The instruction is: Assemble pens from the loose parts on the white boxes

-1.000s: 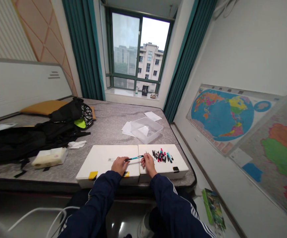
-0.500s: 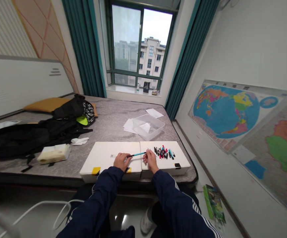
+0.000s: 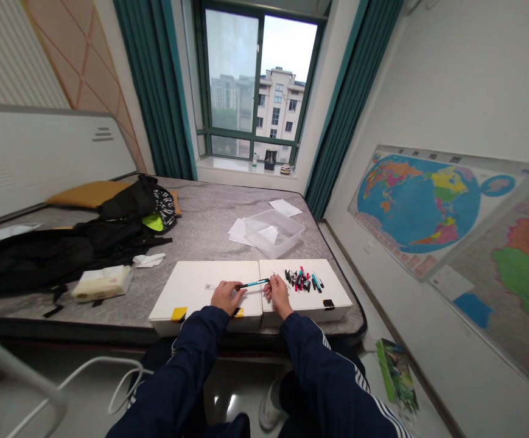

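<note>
A slim blue-and-black pen [image 3: 254, 283] is stretched between my hands, above the seam of two white boxes. My left hand [image 3: 226, 296] pinches its dark left end over the left white box [image 3: 191, 286]. At the other end, the fingers of my right hand [image 3: 277, 294] are closed on the pen's tip, over the right white box [image 3: 301, 307]. On that box, just right of my right hand, lies a loose heap of pen parts [image 3: 303, 280] in black, red and blue. Small details at the pen's tip are too fine to make out.
Behind the boxes, a clear plastic bin [image 3: 276, 234] rests on the mattress [image 3: 200, 213] beside white papers [image 3: 237, 231]. Leftward are a tissue pack [image 3: 102, 283], a crumpled tissue [image 3: 149, 260] and a black backpack [image 3: 109, 237]. A pale tube [image 3: 22, 371] crosses the lower left.
Both hands keep their hold on the pen and have barely moved. The pen's blue middle now shows darker. The whole view has shifted very slightly.
</note>
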`<state>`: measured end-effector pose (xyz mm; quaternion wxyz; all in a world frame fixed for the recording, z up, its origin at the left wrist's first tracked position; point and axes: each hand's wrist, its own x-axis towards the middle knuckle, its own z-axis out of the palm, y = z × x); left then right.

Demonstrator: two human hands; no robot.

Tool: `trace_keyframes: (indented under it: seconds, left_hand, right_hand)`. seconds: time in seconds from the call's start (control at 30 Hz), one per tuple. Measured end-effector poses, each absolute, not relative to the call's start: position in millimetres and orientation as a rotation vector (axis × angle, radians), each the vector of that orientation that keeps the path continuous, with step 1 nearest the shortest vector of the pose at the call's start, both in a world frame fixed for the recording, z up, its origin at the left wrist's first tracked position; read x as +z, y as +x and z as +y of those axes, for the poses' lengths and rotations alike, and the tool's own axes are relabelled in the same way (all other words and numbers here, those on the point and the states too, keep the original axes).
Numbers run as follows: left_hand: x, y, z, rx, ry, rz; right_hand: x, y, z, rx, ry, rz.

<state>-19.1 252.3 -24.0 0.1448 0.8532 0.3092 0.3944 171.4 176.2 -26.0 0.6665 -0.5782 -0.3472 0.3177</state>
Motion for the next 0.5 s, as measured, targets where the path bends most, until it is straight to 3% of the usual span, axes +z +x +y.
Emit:
trace_keyframes:
  seconds: [0.5]
  left_hand:
    - [-21, -25, 261, 1.08, 2.374, 1.307]
  right_hand:
    - [-24, 172, 176, 0.76, -1.322, -0.787]
